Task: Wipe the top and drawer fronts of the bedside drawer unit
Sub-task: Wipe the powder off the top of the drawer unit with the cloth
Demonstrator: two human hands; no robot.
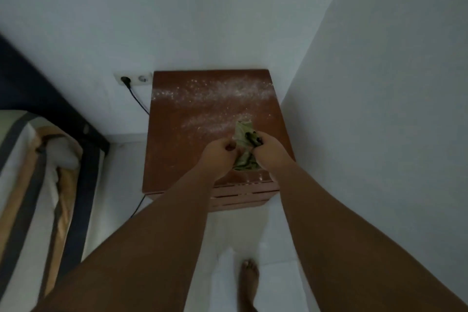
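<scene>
Both hands (244, 153) grip a green cloth (243, 144) above the dusty top (202, 109).

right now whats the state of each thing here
drawer unit top: dusted with white powder, unwiped
drawers: closed
cloth: bunched, held in both hands
left hand: gripping cloth
right hand: gripping cloth
wall socket: one outlet plugged, other free

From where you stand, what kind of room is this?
Most likely a bedroom corner: a bed on the left, a small wooden drawer unit against the wall, and a wall socket with a cable plugged in.
</scene>
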